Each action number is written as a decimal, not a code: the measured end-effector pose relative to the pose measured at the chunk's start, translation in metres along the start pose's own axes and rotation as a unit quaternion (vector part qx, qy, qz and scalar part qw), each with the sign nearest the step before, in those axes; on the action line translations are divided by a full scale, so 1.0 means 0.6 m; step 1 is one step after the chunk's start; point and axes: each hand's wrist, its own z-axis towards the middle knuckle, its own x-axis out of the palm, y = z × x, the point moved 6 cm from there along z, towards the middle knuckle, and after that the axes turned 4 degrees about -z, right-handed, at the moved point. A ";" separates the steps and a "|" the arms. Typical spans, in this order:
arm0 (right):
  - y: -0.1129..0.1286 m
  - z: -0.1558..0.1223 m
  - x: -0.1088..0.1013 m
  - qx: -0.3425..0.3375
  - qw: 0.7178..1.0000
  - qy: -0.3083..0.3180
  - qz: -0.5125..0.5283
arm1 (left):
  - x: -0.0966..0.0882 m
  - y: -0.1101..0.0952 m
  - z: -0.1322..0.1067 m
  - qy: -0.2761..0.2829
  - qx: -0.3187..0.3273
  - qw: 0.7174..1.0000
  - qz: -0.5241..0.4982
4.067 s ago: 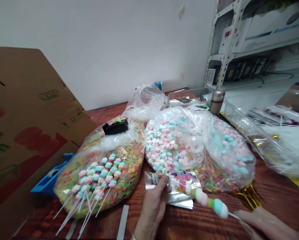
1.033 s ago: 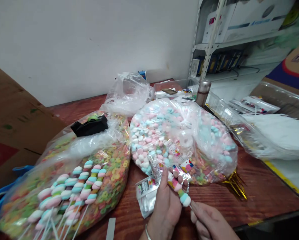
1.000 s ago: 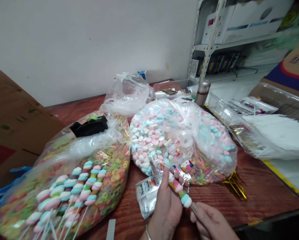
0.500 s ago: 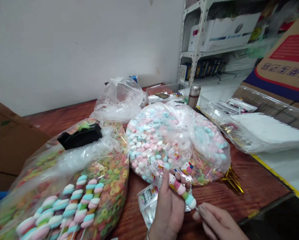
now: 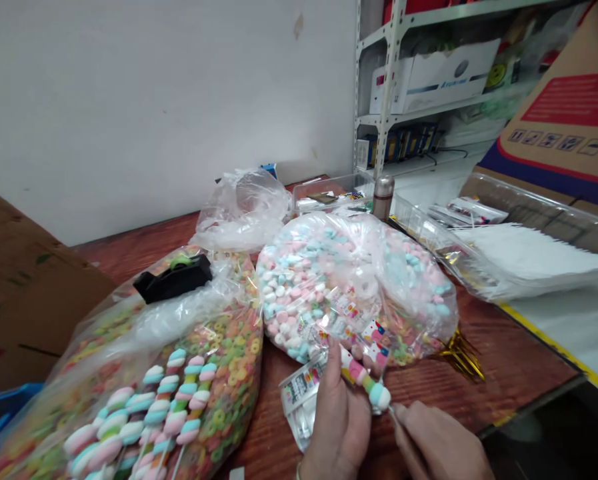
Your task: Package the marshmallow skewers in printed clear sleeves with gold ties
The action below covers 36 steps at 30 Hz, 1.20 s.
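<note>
Work area against a white wall, seen from above the hands, with a reddish wooden tabletop (image 5: 516, 380) in the foreground. Left hand (image 5: 339, 420) curled and closed around a marshmallow skewer (image 5: 363, 380) and a small printed cellophane bag (image 5: 303, 390). Long axis of the skewer diagonal: its pink, green and blue-white marshmallow head points up and left in the view, against the left fingers, while its thin white stick (image 5: 401, 427) runs down and right toward the right hand (image 5: 441, 443). Right hand partly curled, with its fingers along the stick; whether it grips the stick cannot be told. Both hands lie just in front of a clear bag of pastel marshmallows (image 5: 329, 287). To its left, a clear bag of coloured cereal rings (image 5: 229, 360) carries a row of similar skewers (image 5: 171, 407) and a black tape dispenser (image 5: 173, 279). Gold tinsel (image 5: 459, 357) lies beside the marshmallow bag, and a steel flask (image 5: 383, 198) stands beyond it
</note>
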 end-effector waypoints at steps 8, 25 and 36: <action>-0.028 0.004 0.054 0.333 0.868 0.112 0.350 | -0.024 0.002 -0.008 0.023 0.012 0.999 0.039; -0.011 0.010 0.042 0.265 0.914 0.077 0.296 | -0.018 0.009 -0.007 0.046 0.012 0.999 0.003; 0.000 0.001 0.022 0.128 0.976 0.029 0.173 | -0.011 -0.004 -0.007 0.028 0.029 0.998 0.040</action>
